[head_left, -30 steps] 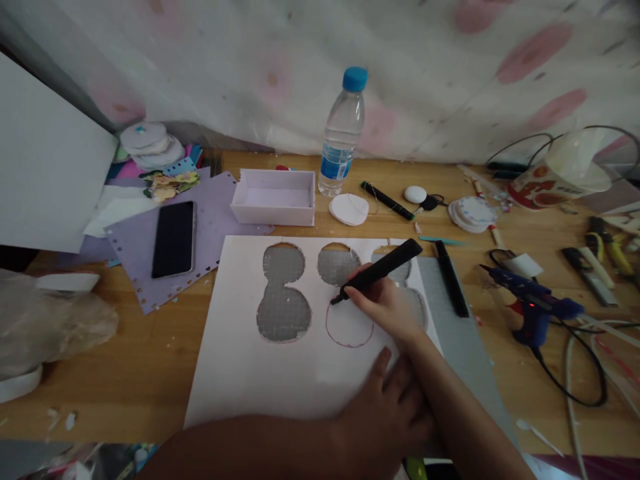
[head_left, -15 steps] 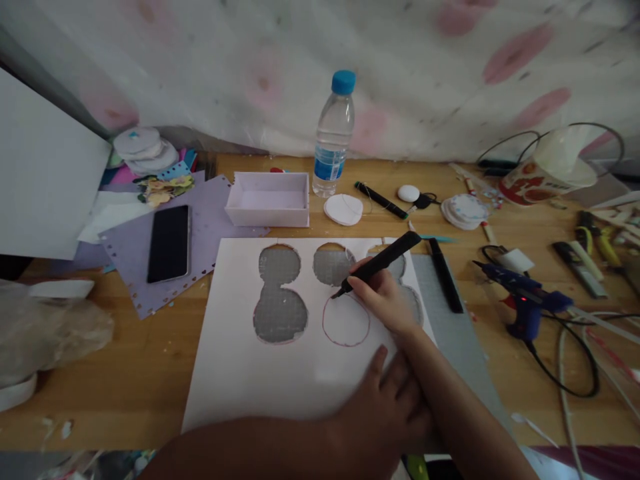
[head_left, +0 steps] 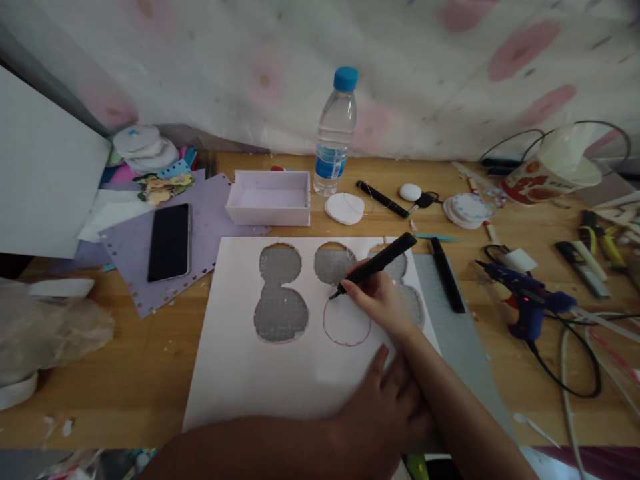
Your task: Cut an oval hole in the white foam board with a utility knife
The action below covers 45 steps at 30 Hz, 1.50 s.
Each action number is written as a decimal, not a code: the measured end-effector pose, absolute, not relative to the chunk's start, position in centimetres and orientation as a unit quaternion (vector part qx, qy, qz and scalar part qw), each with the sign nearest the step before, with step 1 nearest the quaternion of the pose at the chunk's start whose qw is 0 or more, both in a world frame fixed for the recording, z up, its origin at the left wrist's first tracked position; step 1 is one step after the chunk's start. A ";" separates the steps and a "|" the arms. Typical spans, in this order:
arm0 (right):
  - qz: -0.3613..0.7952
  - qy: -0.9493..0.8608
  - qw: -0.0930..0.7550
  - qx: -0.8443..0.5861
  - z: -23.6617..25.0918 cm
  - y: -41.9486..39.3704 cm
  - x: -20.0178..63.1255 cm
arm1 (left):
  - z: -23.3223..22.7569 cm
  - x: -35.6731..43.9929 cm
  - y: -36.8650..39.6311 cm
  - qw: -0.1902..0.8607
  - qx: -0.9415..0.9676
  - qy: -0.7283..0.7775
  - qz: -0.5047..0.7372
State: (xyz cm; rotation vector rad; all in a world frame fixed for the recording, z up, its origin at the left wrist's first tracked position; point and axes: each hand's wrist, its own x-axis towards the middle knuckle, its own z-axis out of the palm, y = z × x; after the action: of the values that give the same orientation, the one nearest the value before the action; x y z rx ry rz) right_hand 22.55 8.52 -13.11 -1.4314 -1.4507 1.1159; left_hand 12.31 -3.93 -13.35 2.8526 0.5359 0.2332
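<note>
the right hand [head_left: 383, 300] grips a black knife [head_left: 375, 265], its tip on the white sheet [head_left: 240, 360] at the top of a drawn circle [head_left: 347, 322]. the left hand [head_left: 385, 407] lies flat, fingers spread, on the sheet's near edge. the sheet rests on a grey mat [head_left: 450, 320] on the surface [head_left: 125, 360], a bottle [head_left: 335, 133] behind

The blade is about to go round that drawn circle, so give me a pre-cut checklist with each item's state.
1. Right hand grips black cutter: ok.
2. Tip on top of drawn circle: ok.
3. Left hand pressing white sheet flat: ok.
4. Left fingers away from the circle: ok.
5. Cutting mat under sheet: ok.
6. Blade extended: cannot tell.
</note>
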 end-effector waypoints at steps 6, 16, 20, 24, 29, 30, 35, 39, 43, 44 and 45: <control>0.411 -0.585 0.404 -0.570 -13.3 8.3 22.2 | -13.3 12.3 -3.8 0.127 0.974 0.175 0.067; 0.387 -0.480 0.474 -0.628 -13.1 8.6 22.7 | -13.2 12.2 -3.8 0.110 0.975 0.181 0.065; 0.387 -0.459 0.487 -0.635 -13.1 8.7 22.8 | -13.3 12.2 -3.8 0.106 0.975 0.181 0.070; 0.420 -0.495 0.448 -0.615 -12.8 8.5 22.5 | -13.4 12.3 -3.9 0.113 0.974 0.183 0.075; 0.420 -0.515 0.438 -0.605 -12.5 8.4 22.4 | -13.2 12.3 -3.8 0.121 0.974 0.179 0.071; 0.422 -0.517 0.436 -0.604 -12.4 8.4 22.4 | -13.2 12.3 -3.7 0.121 0.973 0.180 0.072; 0.400 -0.540 0.424 -0.607 -12.2 8.2 22.3 | -13.3 12.3 -3.8 0.120 0.974 0.178 0.068; 0.392 -0.560 0.432 -0.588 -12.3 8.0 22.1 | -13.2 12.3 -3.8 0.125 0.974 0.177 0.060; 0.400 -0.570 0.448 -0.560 -12.3 8.0 22.2 | -13.2 12.3 -3.8 0.124 0.974 0.177 0.061; 0.403 -0.569 0.450 -0.558 -12.3 8.0 22.2 | -13.2 12.3 -3.7 0.126 0.974 0.177 0.061; 0.407 -0.564 0.453 -0.558 -12.3 8.0 22.3 | -13.1 12.2 -3.7 0.130 0.973 0.178 0.062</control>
State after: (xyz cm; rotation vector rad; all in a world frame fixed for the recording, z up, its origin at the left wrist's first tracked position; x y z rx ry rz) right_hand 22.28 8.05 -12.28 -1.3777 -1.3933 1.0041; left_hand 12.22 -3.70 -13.11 2.8277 0.5169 0.1802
